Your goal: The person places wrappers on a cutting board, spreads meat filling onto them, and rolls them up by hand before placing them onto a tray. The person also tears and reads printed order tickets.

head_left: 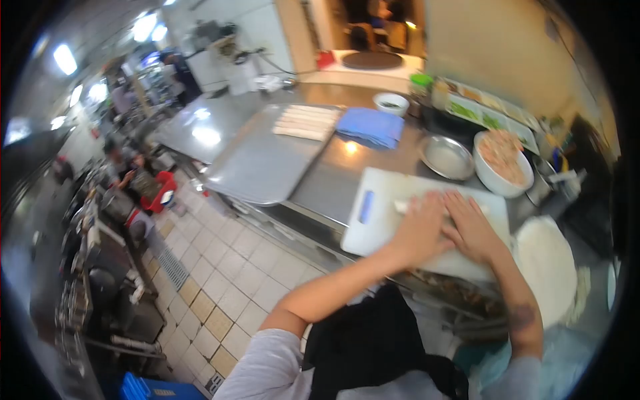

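Note:
Side by side on a white cutting board (387, 190), my left hand (423, 230) and my right hand (472, 227) lie flat with fingers stretched forward. They press over a white dough roll (401, 207), of which only the ends show; its middle is hidden beneath my fingers. Right of the board lies a stack of round white flatbread sheets (545, 267). A white bowl (521, 181) heaped with pale pinkish shredded filling (501, 155) stands beyond my right hand. Next to it is a shallow metal bowl (447, 158).
Several finished rolls (307, 123) lie in a row on a metal tray (260, 167) at left. A folded blue cloth (371, 127), a small white bowl (391, 104) and a container of greens (490, 120) line the back. Other people (127, 167) are at far left.

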Demonstrator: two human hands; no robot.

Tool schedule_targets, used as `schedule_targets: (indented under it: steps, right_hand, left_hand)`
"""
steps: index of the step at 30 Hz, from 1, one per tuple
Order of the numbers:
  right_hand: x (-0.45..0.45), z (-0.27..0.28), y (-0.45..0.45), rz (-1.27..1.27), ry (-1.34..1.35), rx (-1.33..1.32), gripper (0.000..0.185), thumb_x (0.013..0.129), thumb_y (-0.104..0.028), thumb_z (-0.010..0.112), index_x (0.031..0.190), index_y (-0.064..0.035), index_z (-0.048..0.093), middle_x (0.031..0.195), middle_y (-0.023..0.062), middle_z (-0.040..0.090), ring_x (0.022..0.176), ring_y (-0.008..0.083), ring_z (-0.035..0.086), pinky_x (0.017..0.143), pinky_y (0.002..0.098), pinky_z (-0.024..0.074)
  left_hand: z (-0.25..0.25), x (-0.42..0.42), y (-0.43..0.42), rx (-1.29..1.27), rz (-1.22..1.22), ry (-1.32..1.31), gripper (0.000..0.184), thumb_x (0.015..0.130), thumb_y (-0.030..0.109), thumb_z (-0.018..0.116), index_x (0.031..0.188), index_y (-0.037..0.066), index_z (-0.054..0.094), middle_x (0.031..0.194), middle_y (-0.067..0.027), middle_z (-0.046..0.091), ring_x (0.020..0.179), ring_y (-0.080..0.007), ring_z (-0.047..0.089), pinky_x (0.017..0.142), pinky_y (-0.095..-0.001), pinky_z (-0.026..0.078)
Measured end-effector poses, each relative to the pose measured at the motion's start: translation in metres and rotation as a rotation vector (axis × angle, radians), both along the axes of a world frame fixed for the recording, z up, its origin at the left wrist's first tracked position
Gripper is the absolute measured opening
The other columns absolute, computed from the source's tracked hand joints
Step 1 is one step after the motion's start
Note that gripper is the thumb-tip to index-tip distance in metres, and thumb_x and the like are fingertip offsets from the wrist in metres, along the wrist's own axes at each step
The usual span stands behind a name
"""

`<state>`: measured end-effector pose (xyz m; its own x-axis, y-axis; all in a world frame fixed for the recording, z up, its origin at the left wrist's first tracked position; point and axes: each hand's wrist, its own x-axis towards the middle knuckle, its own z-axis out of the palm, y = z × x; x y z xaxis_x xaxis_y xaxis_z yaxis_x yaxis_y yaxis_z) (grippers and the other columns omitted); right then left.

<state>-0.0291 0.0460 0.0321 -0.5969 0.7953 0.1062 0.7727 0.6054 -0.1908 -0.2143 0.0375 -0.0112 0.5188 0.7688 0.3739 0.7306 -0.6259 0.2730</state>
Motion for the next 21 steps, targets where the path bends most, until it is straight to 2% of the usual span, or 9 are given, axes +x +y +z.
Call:
schedule_targets:
  steps: [2, 4, 6, 7, 9, 10, 12, 16, 21]
  right_hand:
    - [-0.002, -0.003, 0.017, 0.014, 0.044, 0.021, 0.064, 0.098, -0.036, 0.050, 0.149, -0.0015, 0.032, 0.155, 0.0207, 0.031, 0.146, 0.0350, 0.025, 0.118, 0.0504, 0.0199]
    - [0.001, -0.010, 0.036, 0.045, 0.090, 0.019, 0.063, 0.099, -0.040, 0.047, 0.149, -0.0030, 0.033, 0.157, 0.0204, 0.029, 0.146, 0.0355, 0.025, 0.118, 0.0502, 0.0206]
    - [0.002, -0.021, 0.048, 0.074, 0.129, 0.157, 0.055, 0.096, -0.032, 0.055, 0.141, -0.0017, 0.043, 0.148, 0.0197, 0.041, 0.138, 0.0362, 0.038, 0.112, 0.0470, 0.0324]
    - [0.003, -0.018, 0.044, 0.047, 0.123, 0.147, 0.055, 0.096, -0.032, 0.055, 0.141, -0.0017, 0.043, 0.148, 0.0197, 0.041, 0.138, 0.0362, 0.038, 0.112, 0.0470, 0.0324]
    - [0.003, -0.006, 0.038, 0.098, 0.282, 0.073, 0.044, 0.092, -0.018, 0.061, 0.132, -0.0013, 0.052, 0.131, 0.0158, 0.052, 0.122, 0.0342, 0.051, 0.101, 0.0418, 0.0422]
    - [0.003, -0.004, 0.032, 0.116, 0.324, 0.110, 0.034, 0.086, -0.010, 0.066, 0.119, -0.0021, 0.061, 0.111, 0.0133, 0.057, 0.105, 0.0318, 0.056, 0.091, 0.0401, 0.0459]
    - [0.006, -0.007, 0.033, 0.120, 0.321, 0.115, 0.032, 0.086, -0.010, 0.065, 0.118, -0.0028, 0.062, 0.108, 0.0130, 0.058, 0.103, 0.0322, 0.056, 0.090, 0.0407, 0.0456]
    - [0.008, -0.005, 0.028, 0.144, 0.275, 0.102, 0.027, 0.084, -0.009, 0.066, 0.111, -0.0053, 0.064, 0.098, 0.0122, 0.059, 0.098, 0.0338, 0.057, 0.086, 0.0427, 0.0465]
    - [0.010, 0.001, -0.026, 0.173, 0.284, 0.090, 0.030, 0.080, -0.007, 0.068, 0.109, -0.0031, 0.063, 0.099, 0.0130, 0.059, 0.097, 0.0342, 0.057, 0.085, 0.0425, 0.0466]
  left_hand:
    - [0.007, -0.006, 0.019, -0.049, -0.017, 0.073, 0.091, 0.087, 0.048, 0.064, 0.146, -0.010, 0.026, 0.150, -0.0297, 0.032, 0.143, -0.0421, 0.027, 0.115, -0.0578, 0.021]
    - [0.010, -0.008, 0.032, -0.021, -0.001, 0.092, 0.084, 0.086, 0.041, 0.066, 0.144, -0.009, 0.030, 0.148, -0.0283, 0.036, 0.140, -0.0422, 0.032, 0.114, -0.0548, 0.026]
    - [0.012, -0.013, 0.045, 0.045, -0.078, -0.036, 0.059, 0.087, 0.025, 0.065, 0.132, -0.008, 0.045, 0.134, -0.0255, 0.049, 0.127, -0.0418, 0.044, 0.106, -0.0501, 0.037]
    - [0.011, -0.014, 0.045, 0.033, -0.104, -0.042, 0.059, 0.087, 0.025, 0.065, 0.132, -0.008, 0.045, 0.134, -0.0255, 0.049, 0.127, -0.0418, 0.044, 0.106, -0.0501, 0.037]
    - [0.011, -0.015, 0.047, 0.090, -0.043, -0.005, 0.034, 0.085, 0.009, 0.059, 0.116, -0.006, 0.056, 0.113, -0.0204, 0.055, 0.108, -0.0381, 0.052, 0.092, -0.0465, 0.045]
    - [0.010, -0.012, 0.046, 0.089, -0.049, -0.005, 0.034, 0.085, 0.009, 0.059, 0.116, -0.006, 0.056, 0.113, -0.0204, 0.055, 0.108, -0.0381, 0.052, 0.092, -0.0465, 0.045]
    - [0.007, -0.009, 0.041, 0.193, -0.040, -0.029, 0.023, 0.082, 0.002, 0.057, 0.104, -0.004, 0.060, 0.101, -0.0176, 0.053, 0.097, -0.0350, 0.053, 0.083, -0.0457, 0.046]
    - [0.003, -0.003, 0.028, 0.190, 0.008, -0.006, 0.023, 0.080, 0.002, 0.055, 0.102, -0.003, 0.059, 0.101, -0.0172, 0.053, 0.096, -0.0344, 0.053, 0.081, -0.0454, 0.046]
    - [0.006, 0.003, -0.037, 0.139, 0.055, -0.055, 0.022, 0.081, 0.004, 0.053, 0.102, -0.003, 0.056, 0.101, -0.0157, 0.051, 0.097, -0.0334, 0.051, 0.084, -0.0431, 0.043]
